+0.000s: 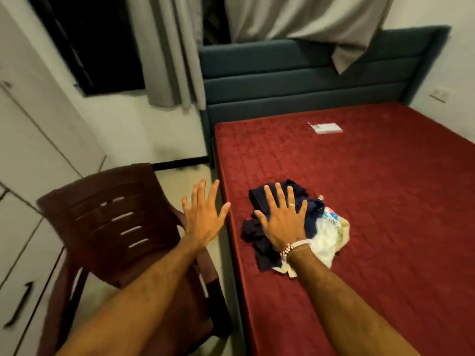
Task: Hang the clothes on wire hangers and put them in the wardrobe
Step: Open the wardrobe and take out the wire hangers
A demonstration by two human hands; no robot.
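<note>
A small heap of clothes lies near the left edge of the red mattress (372, 201): a dark navy garment (259, 247) and a white printed one (329, 232) beside it. My right hand (282, 219) is spread flat with straight fingers over the navy garment; a ring and a bead bracelet show on it. My left hand (203, 214) hovers open with fingers spread, above the gap between the bed edge and the chair, holding nothing. No wire hanger is in view. The white wardrobe (28, 227) stands at the left with its doors closed.
A dark brown plastic chair (115, 227) stands between the wardrobe and the bed, under my left forearm. A teal padded headboard (308, 80) backs the bed, with grey curtains (169, 52) above. A small white label (326, 127) lies on the far mattress.
</note>
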